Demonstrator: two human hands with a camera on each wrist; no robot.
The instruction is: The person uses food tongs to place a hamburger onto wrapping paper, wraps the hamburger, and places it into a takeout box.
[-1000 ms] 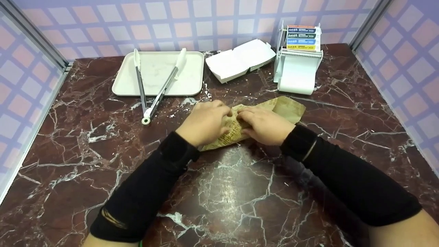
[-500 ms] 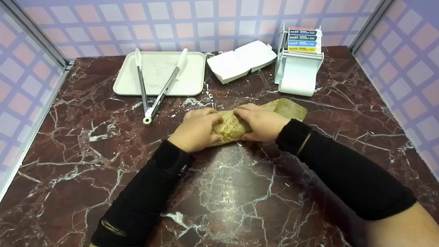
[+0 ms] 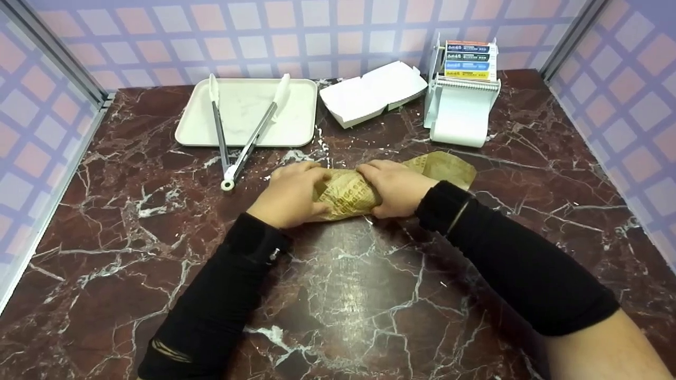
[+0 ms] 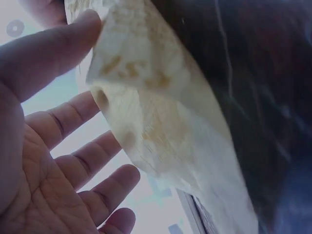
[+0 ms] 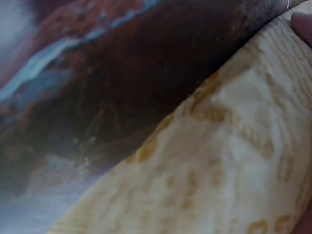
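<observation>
A bundle in crinkled brown wrapping paper with yellowish print lies at the middle of the dark marbled table; its contents are hidden. My left hand pinches the paper's left end. In the left wrist view the thumb presses the near face of the paper and some fingers reach behind it. At the bundle's right part, my right hand grips with the thumb in front and fingers over the top. Beyond that hand a loose paper end sticks out. Printed paper fills much of the right wrist view.
White-tipped tongs lie spread across a cream tray at the back left. To its right sits an open white cardboard box. A dispenser with several coloured labels and a white sheet stands at the back right.
My left hand has slid left and slightly down along the paper, and my right hand has shifted a little left. More of the rounded printed bundle shows between them.
</observation>
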